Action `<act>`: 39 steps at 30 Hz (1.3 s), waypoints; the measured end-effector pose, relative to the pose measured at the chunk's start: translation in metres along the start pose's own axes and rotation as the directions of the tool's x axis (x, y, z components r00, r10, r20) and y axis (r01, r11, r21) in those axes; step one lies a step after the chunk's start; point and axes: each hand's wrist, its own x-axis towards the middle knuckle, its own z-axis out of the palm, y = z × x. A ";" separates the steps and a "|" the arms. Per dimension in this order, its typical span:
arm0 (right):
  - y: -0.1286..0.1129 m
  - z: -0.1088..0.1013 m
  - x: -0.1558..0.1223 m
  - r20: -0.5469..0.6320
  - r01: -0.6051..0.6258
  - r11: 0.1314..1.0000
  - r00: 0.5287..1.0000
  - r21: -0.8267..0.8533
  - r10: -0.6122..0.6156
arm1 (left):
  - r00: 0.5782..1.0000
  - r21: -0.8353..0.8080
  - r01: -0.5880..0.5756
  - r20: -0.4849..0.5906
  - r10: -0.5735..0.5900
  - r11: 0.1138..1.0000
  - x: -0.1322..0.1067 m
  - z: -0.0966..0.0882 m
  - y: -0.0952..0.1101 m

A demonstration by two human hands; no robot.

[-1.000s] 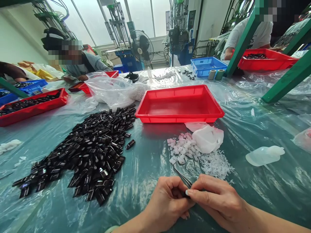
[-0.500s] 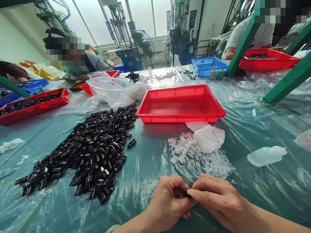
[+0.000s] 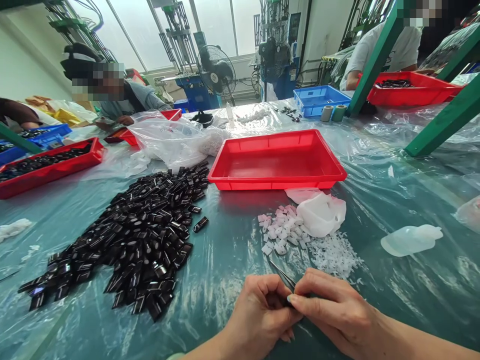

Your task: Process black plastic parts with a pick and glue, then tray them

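My right hand (image 3: pixel 337 310) is closed on metal tweezers (image 3: pixel 282 273), their thin tips pointing up and left over the table. Fingertips of both hands meet at the lower middle of the view. My left hand (image 3: pixel 260 312) is curled closed, and its fingers hide whatever lies between them. Just beyond the hands are a heap of small white plastic pieces (image 3: pixel 281 230) and a pile of tiny clear bits (image 3: pixel 335 255). A large heap of glossy black plastic parts (image 3: pixel 138 235) spreads to the left, with one black part (image 3: pixel 200 224) lying apart from it.
A red tray (image 3: pixel 277 184) stands beyond the heaps, a crumpled white bag (image 3: pixel 322 215) in front of it. To the right lies a translucent bottle (image 3: pixel 410 240). Green posts (image 3: pixel 444 120) rise at right. A red tray of black parts (image 3: pixel 48 172) stands left. Co-workers sit across the table.
The view has shifted very slightly. My hands and the tweezers keep nearly the same pose, fingertips still together.
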 end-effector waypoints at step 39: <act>0.001 -0.027 0.012 0.086 -0.615 0.602 0.732 0.510 0.675 | 0.990 -0.200 0.028 0.141 0.000 0.979 -0.004 -0.002 0.005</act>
